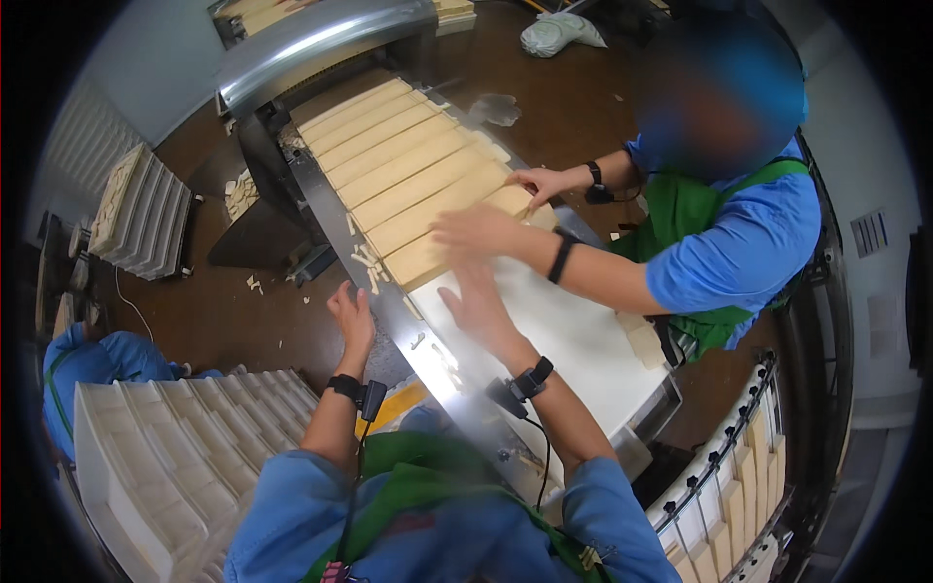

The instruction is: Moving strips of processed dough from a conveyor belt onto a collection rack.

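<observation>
Long pale dough strips lie crosswise in rows on a white conveyor belt that runs from a metal machine down toward me. My left hand hangs open beside the belt's steel side rail, touching nothing I can make out. My right hand is flat and open over the white belt, just below the nearest strip. A co-worker in blue with a green apron reaches across from the right, with one hand on the nearest strips and the other hand at their far end.
White stacked trays stand at my lower left, and more grey trays farther left. A rack with dough pieces is at lower right. Broken dough scraps lie by the rail. Another person in blue crouches at left.
</observation>
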`<state>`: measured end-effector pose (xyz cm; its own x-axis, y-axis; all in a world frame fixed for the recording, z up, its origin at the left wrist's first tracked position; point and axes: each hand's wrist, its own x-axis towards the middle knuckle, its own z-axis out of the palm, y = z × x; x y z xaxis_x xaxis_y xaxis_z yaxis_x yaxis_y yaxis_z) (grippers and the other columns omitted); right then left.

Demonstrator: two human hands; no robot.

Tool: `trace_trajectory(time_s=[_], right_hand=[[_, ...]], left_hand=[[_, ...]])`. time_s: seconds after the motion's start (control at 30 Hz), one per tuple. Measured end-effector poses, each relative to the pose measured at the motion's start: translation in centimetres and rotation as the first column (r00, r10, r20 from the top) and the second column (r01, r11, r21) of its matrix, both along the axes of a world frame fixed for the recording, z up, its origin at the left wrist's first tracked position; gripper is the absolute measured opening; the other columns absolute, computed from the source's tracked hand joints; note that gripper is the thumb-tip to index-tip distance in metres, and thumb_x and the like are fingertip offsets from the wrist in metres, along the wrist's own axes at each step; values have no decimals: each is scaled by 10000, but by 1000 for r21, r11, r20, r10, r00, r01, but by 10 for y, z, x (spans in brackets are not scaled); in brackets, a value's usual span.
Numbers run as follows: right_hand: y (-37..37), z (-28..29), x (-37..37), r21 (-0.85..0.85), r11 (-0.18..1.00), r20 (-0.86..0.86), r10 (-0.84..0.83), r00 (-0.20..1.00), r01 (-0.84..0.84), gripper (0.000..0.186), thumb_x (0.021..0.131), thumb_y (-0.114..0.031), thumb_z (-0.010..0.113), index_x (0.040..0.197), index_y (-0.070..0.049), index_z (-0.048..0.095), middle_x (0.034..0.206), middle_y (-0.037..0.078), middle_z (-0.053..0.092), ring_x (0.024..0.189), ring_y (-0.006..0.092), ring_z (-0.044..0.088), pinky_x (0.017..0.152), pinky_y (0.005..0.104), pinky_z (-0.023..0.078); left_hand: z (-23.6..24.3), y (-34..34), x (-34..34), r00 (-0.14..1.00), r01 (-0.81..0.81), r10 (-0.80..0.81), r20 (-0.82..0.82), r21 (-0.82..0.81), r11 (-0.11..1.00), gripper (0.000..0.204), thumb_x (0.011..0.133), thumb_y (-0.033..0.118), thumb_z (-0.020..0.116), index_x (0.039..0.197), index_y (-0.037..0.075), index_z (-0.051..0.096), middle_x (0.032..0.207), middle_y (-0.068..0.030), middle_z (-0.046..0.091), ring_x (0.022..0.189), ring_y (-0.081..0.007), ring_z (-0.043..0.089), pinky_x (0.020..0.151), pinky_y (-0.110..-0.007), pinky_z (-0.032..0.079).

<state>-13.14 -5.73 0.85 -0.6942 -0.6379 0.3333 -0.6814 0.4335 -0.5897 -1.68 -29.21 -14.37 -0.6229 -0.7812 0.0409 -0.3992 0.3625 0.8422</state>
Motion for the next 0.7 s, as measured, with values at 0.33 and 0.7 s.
trace_trajectory(time_s=[0.33, 0.7], right_hand=[[-62, -38, -34, -90, 971, 185, 234, 955, -220, 600, 949, -148, 709, 1428, 125, 474, 1342, 316, 548, 1232, 469, 524, 1084, 506, 435], [-76, -76, -214, 583, 735, -267, -228, 936, 346, 458, 932, -305, 703, 1160, 91, 668, 1185, 217, 647, 1124, 346, 574, 946, 494, 464]], left_hand=[[17, -5, -17, 999, 29, -25, -21, 181, 983, 548, 1046, 332, 615, 1497, 43, 499, 1422, -227, 421, 1206, -349, 554, 1036, -413, 477], [27, -20, -105, 929, 366, -369, -3, -116, 923, 597, 918, 269, 765, 1404, -9, 559, 1369, -250, 462, 1280, -450, 533, 1096, -483, 461]])
